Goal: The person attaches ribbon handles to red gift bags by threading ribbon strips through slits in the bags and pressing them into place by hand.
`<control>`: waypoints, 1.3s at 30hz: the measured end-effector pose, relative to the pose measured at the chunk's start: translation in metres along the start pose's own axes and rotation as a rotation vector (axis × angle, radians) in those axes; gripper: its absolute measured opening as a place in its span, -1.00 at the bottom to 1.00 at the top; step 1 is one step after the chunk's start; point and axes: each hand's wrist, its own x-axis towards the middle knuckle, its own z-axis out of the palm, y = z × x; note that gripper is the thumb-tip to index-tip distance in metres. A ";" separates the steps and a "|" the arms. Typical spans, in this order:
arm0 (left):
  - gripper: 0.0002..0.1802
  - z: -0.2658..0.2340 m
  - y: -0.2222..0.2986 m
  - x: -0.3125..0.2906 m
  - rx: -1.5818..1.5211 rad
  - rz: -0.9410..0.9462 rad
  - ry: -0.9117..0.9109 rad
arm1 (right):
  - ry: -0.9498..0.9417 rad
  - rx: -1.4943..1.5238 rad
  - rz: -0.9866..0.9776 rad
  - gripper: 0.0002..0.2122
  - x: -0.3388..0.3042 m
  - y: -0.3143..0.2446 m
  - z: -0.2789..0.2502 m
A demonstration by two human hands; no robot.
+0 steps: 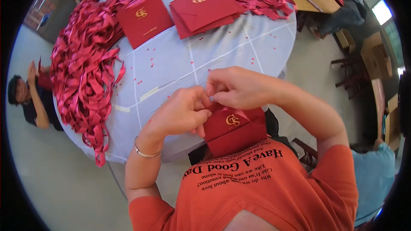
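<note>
Close to my body, a dark red paper bag (237,134) with a gold emblem is held over my lap at the table's near edge. My left hand (182,111) is closed at the bag's upper left corner, thumb and fingers pinched together. Just above the same edge, the fingertips of my right hand (239,86) pinch close to the left ones. A short stretch of pink-red ribbon (241,114) shows at the bag's top below my right hand; the fingers hide its end and any hole there.
Heaps of red ribbon (87,75) cover the round table's (171,68) left and far sides. A flat red bag (145,21) and a stack of red bags (203,10) lie beyond my hands, with red dots scattered about. Other people work left and right; cardboard boxes (376,57) stand right.
</note>
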 end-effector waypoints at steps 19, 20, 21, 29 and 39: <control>-0.76 0.019 -0.007 -0.009 0.240 0.306 0.125 | -0.599 0.097 0.377 -0.89 0.054 0.005 -0.012; -0.75 0.019 -0.007 -0.009 0.253 0.314 0.133 | -0.599 0.100 0.377 -0.89 0.055 0.005 -0.011; -0.75 0.019 -0.007 -0.009 0.254 0.314 0.130 | -0.592 0.111 0.392 -0.88 0.055 0.007 -0.010; -0.75 0.021 -0.006 -0.010 0.276 0.363 0.117 | -0.834 0.265 0.386 -0.85 0.062 0.010 -0.014; -0.80 0.015 -0.011 -0.007 0.132 0.253 0.111 | -0.381 0.356 0.410 -0.68 0.046 0.015 -0.001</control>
